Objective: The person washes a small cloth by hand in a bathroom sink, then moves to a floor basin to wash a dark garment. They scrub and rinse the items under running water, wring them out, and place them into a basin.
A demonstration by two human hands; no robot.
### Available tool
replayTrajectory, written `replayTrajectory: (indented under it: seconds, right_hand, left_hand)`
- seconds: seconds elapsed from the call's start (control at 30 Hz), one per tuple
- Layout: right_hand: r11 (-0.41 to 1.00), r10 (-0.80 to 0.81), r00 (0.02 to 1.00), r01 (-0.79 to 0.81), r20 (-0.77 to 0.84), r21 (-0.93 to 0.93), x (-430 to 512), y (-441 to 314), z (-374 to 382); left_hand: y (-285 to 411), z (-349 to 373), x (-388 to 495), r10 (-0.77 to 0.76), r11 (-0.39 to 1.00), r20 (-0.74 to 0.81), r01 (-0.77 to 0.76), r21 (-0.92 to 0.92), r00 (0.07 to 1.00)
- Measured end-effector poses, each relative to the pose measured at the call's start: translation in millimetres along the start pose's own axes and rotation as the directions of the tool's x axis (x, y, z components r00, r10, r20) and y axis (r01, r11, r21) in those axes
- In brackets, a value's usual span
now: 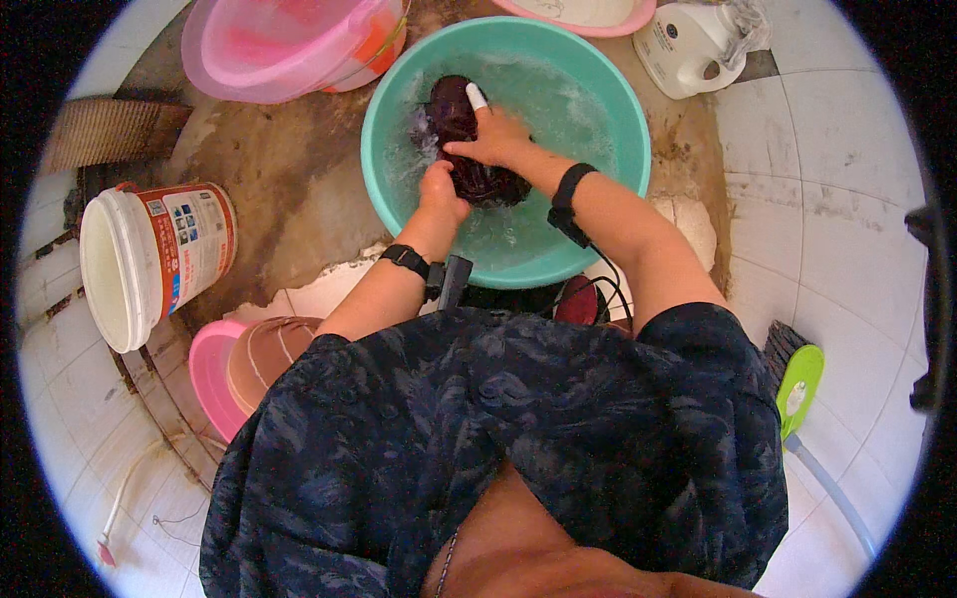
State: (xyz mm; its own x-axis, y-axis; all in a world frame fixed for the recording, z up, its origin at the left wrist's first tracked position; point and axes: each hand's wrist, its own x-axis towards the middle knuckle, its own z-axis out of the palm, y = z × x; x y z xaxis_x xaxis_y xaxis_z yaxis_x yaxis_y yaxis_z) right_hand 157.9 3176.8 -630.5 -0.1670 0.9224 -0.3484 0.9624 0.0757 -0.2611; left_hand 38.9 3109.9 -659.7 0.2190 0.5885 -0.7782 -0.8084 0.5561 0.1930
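Note:
A round turquoise plastic basin [635,142] holds cloudy, sudsy water. In it, left of the middle, lies a bunched dark maroon wet cloth [493,183], partly under the water. My left hand [442,193] grips its lower left side with the thumb on top. Across the cloth from the right reaches my right hand [497,138], thumb and index finger spread over it; its other fingers are blurred and partly hidden. A white cover sits on the right index fingertip. Both forearms wear black straps with small devices.
Pink basins [247,52] stand at the back left, another pink basin [576,26] at the back. A white jug [688,48] is at the back right. To the left a white bucket [191,247] lies tipped; a green-backed brush [800,385] leans by the right tiled wall.

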Motion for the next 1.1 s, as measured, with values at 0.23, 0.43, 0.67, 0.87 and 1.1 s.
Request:
replayTrajectory:
  seconds: [0.23,0.43,0.67,0.87,1.1]
  right_hand:
    - [0.845,0.074,0.997,-0.066,0.006,0.531,-16,-21,-17]
    - [0.739,-0.029,0.982,0.146,-0.185,0.658,-59,-40,-50]
    - [0.851,0.088,0.989,-0.012,-0.120,0.525,-11,5,-56]
    - [0.879,-0.181,0.929,0.300,-0.324,0.370,-10,9,-33]
    - [0.990,-0.036,0.997,0.044,-0.063,0.133,-2,2,-3]
  left_hand:
    - [21,26,-21,-0.094,0.991,0.302,0.119,-0.066,0.949]
    - [28,42,-15,0.171,0.972,0.069,-0.180,0.150,0.983]
    - [17,55,-13,0.285,0.855,0.149,-0.322,0.406,0.947]
    - [36,20,5,0.194,0.931,0.100,-0.215,0.295,0.976]
    - [6,8,-4,-0.004,0.935,-0.163,0.061,0.348,0.987]
